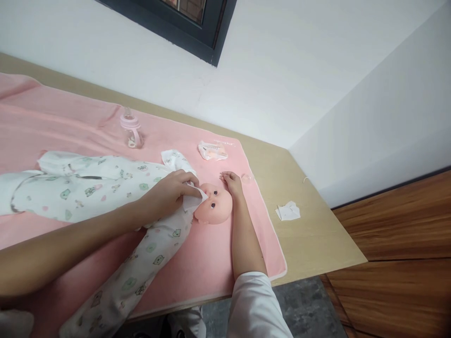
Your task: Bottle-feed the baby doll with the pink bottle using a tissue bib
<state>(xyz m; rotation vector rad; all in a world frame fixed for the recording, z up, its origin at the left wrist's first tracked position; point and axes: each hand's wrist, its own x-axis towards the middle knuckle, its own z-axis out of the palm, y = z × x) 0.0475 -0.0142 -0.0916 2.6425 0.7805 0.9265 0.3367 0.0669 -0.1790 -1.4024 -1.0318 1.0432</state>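
A doll with a bare head lies on its back, dressed in a white baby suit with green and pink animal prints. With thumb and fingers together, my left hand pinches a plain white cloth at the doll's chin and mouth; its far edge reaches the lips. My right hand rests on the far side of the crown of the head, fingers loosely stretched and nothing visible in them. My right forearm runs alongside the top of the head.
A pink blanket covers much of the wooden table. Beyond the doll stand a baby bottle with a pink collar and handle, and a clear packet. A crumpled white tissue lies right. A wall rises behind.
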